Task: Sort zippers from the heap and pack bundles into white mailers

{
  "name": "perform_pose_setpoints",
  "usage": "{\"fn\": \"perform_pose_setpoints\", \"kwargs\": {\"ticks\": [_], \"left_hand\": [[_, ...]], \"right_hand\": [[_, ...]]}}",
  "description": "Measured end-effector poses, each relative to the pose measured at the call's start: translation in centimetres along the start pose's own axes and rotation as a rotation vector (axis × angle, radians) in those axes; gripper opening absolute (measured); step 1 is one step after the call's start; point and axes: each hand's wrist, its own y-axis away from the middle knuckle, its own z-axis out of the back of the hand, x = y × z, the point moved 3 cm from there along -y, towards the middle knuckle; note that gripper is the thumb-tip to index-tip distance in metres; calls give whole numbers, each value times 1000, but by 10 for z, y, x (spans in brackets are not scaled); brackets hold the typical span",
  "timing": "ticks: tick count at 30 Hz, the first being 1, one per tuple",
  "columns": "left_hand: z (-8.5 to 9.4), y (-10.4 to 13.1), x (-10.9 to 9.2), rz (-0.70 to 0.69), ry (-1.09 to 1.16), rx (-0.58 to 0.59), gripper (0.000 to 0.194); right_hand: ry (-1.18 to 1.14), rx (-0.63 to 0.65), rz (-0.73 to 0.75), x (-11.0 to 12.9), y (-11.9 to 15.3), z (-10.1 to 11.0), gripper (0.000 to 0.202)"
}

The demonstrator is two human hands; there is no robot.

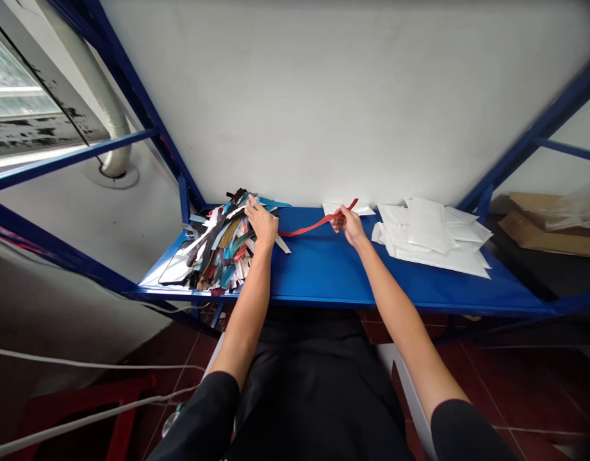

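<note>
In the head view my right hand (348, 224) is closed on a long red fabric strip (310, 227) near one end. A short tail of it sticks up past my fingers, and the rest runs left over the blue table to the edge of a heap. That heap of many-coloured fabric strips (222, 246) mixes black, white, teal, brown and red pieces. My left hand (262, 223) rests against the heap's right side, its fingers stretched out over the strips. Whether a fingertip pinches one of them is hard to see.
White flat packets (432, 234) are stacked on the right of the blue table (318, 275), and another white packet (366, 210) lies behind my right hand. Blue frame posts rise at both sides. An open cardboard box (554, 224) stands at the far right.
</note>
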Motion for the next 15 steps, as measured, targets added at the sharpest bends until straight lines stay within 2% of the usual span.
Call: {"fn": "perform_pose_setpoints", "kwargs": {"ticks": [2,3,5,7,8,10,15], "left_hand": [[-4,6,-19,-140,12,54,69],[-9,11,-28,-235,45,142,59],[-23,26,-47,-440,149,466,45],[-38,47,-58,-585,233,807,46],[-44,56,-62,-613,251,908,46],[-55,68,-64,-617,262,964,40],[-61,70,-64,-531,344,890,40]], "right_hand": [[-46,-30,30,8,0,6,45],[-70,-54,43,11,0,9,45],[-116,-121,70,15,-2,17,46],[-157,-208,101,17,-4,25,47],[-173,-253,117,18,-6,30,47],[-201,-346,152,21,-9,41,46],[-244,-514,234,29,-10,60,40]]}}
